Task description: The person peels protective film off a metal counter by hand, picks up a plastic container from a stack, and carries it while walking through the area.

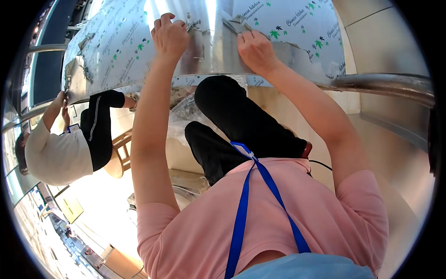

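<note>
A metal sheet [209, 56] carries a pale blue protective film [125, 35] printed with green leaves and "Chinese kitchen". The film is torn in places, and bare shiny metal shows between my hands. On the left, my left hand [170, 37] rests at the film's edge with curled fingers; what they hold, if anything, is hidden. Crumpled film scraps [197, 23] lie just right of it. My right hand [255, 50] pinches a loose, lifted edge of the film beside a peeled flap [231, 25].
At the left, another person [60, 153] sits on a wooden stool [121, 151], hands at the sheet's left corner. Metal rails [385, 83] flank the sheet. Clear plastic wrapping [186, 114] lies beneath, near my knees. A blue lanyard [239, 223] hangs down my front.
</note>
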`<state>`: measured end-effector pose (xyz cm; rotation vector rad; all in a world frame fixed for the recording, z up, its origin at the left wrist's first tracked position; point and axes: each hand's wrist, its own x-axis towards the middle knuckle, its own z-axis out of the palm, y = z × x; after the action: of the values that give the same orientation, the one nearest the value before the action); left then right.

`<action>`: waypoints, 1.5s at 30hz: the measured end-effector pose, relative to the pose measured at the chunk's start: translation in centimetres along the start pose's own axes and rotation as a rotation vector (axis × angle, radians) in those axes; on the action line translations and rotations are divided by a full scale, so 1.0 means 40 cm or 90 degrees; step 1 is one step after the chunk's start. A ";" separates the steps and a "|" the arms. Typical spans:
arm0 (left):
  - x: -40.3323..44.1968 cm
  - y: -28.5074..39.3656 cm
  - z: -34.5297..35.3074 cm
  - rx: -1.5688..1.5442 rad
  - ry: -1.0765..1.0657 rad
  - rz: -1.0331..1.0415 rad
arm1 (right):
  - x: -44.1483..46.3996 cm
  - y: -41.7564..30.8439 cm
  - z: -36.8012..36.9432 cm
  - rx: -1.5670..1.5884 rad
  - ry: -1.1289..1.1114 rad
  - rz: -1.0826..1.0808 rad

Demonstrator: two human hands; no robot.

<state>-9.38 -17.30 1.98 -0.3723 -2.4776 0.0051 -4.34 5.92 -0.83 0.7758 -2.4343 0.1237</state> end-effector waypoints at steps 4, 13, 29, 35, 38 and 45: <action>0.022 0.032 -0.033 -0.001 -0.107 -0.041 | 0.017 0.002 0.019 0.000 0.024 -0.006; 0.032 0.132 0.037 -0.138 -0.063 0.346 | 0.037 -0.002 0.020 0.015 -0.004 -0.029; 0.054 0.143 0.083 -0.059 -0.080 0.410 | 0.056 0.003 0.054 0.039 -0.005 -0.013; 0.062 0.140 0.084 -0.056 -0.056 0.441 | 0.057 0.007 0.057 0.038 -0.003 -0.009; 0.068 0.135 0.083 -0.035 -0.095 0.454 | 0.060 0.008 0.062 0.040 -0.004 -0.006; 0.081 0.119 0.100 0.008 -0.085 0.497 | 0.074 0.010 0.069 0.043 0.014 0.001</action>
<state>-12.96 -11.52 0.24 -1.3372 -2.2958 0.3740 -7.89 4.08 -1.44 0.7986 -2.4211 0.2138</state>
